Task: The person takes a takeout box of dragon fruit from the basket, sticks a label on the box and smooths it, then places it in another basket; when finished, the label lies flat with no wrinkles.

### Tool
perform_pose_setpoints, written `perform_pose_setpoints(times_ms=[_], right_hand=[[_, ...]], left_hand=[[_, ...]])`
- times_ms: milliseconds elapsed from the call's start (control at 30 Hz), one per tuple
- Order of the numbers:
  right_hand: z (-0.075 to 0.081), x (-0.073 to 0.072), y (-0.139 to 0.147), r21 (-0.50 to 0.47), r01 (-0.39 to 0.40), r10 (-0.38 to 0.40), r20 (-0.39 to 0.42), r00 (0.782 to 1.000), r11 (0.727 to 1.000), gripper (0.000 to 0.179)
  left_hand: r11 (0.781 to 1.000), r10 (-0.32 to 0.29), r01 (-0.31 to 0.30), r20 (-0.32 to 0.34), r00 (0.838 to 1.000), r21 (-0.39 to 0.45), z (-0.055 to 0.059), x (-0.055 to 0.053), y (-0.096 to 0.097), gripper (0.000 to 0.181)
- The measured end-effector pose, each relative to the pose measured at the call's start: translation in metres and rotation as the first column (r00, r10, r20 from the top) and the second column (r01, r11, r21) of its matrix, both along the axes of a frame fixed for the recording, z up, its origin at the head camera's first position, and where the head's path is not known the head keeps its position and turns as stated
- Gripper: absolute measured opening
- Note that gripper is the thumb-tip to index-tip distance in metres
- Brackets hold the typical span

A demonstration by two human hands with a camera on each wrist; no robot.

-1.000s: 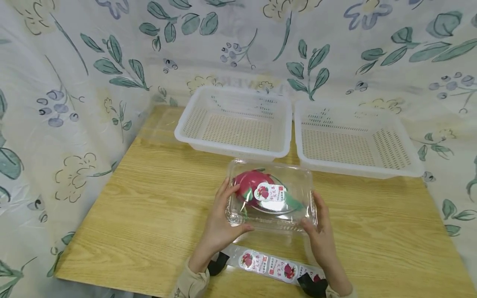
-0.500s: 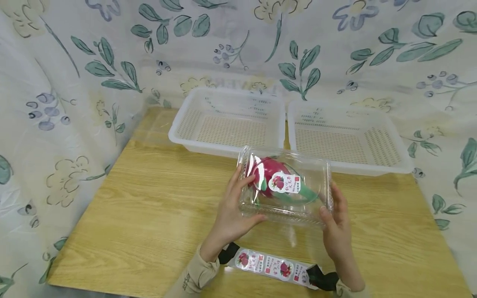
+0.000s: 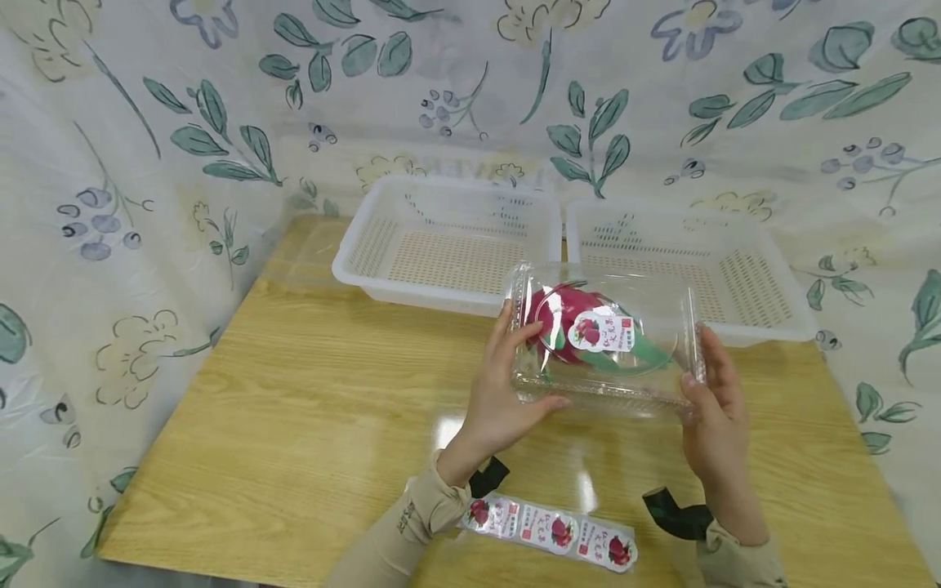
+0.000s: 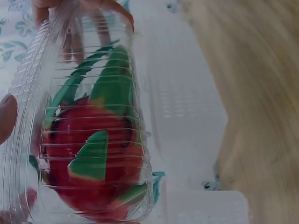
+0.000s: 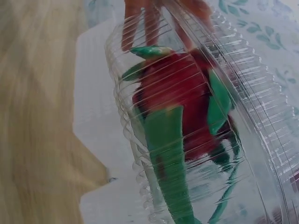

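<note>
Both hands hold a clear plastic clamshell box (image 3: 654,298) lifted above the wooden table. A red dragon fruit (image 3: 562,314) with long green leaf-like scales lies inside it. On its lid is a white sticker (image 3: 603,331) with a dragon fruit picture. My left hand (image 3: 500,400) grips the left end, its thumb along the front edge. At the right end my right hand (image 3: 716,429) grips the box with the thumb on top. Through the ribbed wall the wrist views show the fruit (image 4: 88,154) up close, fingers beyond it.
Behind the box stand two white perforated baskets, a left one (image 3: 412,290) and a right one (image 3: 757,333). A strip of dragon fruit stickers (image 3: 547,531) lies near the table's front edge. Something clear and flat (image 3: 305,253) lies at the back left. A floral curtain (image 3: 456,49) hangs behind.
Both hands have carried the box to the right and upward, away from the front edge. It now overlaps the right basket in the head view. More of the sticker strip shows.
</note>
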State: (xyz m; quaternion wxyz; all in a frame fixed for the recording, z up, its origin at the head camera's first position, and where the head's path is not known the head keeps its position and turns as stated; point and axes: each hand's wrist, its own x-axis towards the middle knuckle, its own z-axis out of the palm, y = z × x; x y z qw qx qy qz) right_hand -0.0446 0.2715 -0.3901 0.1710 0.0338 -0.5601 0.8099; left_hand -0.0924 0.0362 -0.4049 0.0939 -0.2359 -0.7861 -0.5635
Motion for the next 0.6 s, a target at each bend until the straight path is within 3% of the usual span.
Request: perform_pose_setpoints(times_ms=[133, 333, 600], right_hand=[[0.005, -0.007, 0.010, -0.051, 0.004, -0.003, 0.017, 1.000, 0.999, 0.054], [0.011, -0.016, 0.027, -0.220, 0.034, -0.037, -0.011, 0.999, 0.975, 0.049], [0.021, -0.030, 0.058, -0.358, 0.035, -0.057, -0.050, 0.997, 0.933, 0.045]], left_hand=[[1.000, -0.010, 0.010, -0.005, 1.000, -0.001, 0.007, -0.009, 0.010, 0.087], [0.998, -0.061, 0.061, 0.043, 0.997, -0.005, 0.018, -0.026, 0.024, 0.083], [0.993, -0.118, 0.118, -0.022, 0.993, 0.018, 0.024, -0.044, 0.051, 0.083]])
